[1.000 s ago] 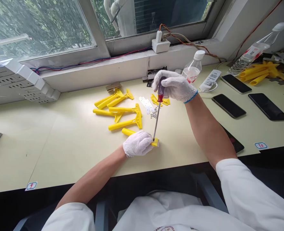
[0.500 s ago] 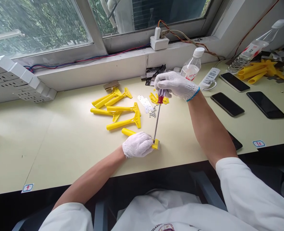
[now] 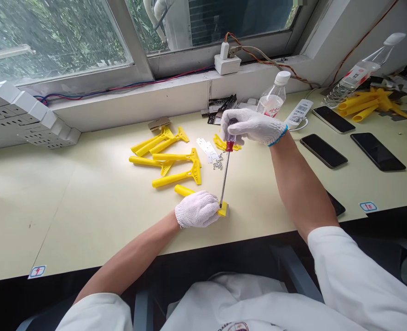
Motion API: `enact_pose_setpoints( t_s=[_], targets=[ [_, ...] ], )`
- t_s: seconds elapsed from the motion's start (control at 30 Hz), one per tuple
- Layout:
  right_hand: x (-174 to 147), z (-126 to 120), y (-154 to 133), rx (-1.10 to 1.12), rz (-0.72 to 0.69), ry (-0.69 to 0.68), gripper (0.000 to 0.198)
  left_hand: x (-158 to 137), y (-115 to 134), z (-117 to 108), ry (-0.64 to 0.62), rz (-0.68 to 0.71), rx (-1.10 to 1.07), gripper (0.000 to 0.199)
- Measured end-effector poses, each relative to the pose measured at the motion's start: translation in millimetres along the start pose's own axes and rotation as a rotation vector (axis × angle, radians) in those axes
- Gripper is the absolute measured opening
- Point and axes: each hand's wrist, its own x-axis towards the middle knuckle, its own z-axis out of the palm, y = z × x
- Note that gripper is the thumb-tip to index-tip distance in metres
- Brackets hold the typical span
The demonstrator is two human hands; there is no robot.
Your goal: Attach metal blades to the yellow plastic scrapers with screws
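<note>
In a white knit glove, my left hand (image 3: 198,209) is closed around a yellow scraper (image 3: 184,190) lying on the table. The scraper's handle sticks out at the upper left and its head, with a grey edge, at the right. My right hand (image 3: 246,127), gloved too, grips the clear and red handle of a screwdriver (image 3: 226,170). The shaft stands nearly upright, its tip down on the scraper's head. Whether a screw sits under the tip is too small to tell. Behind are small screws (image 3: 217,162), white blades (image 3: 206,149) and small yellow pieces (image 3: 220,142).
Several yellow scraper handles (image 3: 177,177) lie left of the screws. A water bottle (image 3: 272,99), a power strip (image 3: 300,112) and several phones (image 3: 323,150) are on the right. White boxes (image 3: 34,117) are stacked at the far left, under the window.
My right hand's fingers have shifted on the screwdriver handle, showing its top end. The tip stays on the scraper's head, and my left hand keeps its hold. The view has moved slightly.
</note>
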Motion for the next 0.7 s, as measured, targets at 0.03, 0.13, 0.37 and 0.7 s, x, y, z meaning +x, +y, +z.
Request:
enact_pose_setpoints(
  t_s=[0.03, 0.13, 0.37, 0.7],
  targets=[
    [-0.9, -1.6, 1.2, 0.063, -0.034, -0.036, 0.04, 0.1, 0.0, -0.1, -0.005, -0.002, -0.001, 0.011],
    [-7.6, -9.2, 2.2, 0.137, -0.082, -0.056, 0.043, -1.3, -2.0, -0.4, 0.005, -0.02, 0.002, 0.012],
    [-8.6, -10.4, -0.6, -0.1, 0.125, 0.078, 0.03, -3.4, -4.0, -1.7, -0.001, -0.043, 0.012, 0.01],
    [-12.9, -13.3, 1.1, 0.134, 0.018, 0.045, 0.043, 1.6, -6.4, -6.9, 0.114, -0.042, 0.005, 0.017]
  ],
)
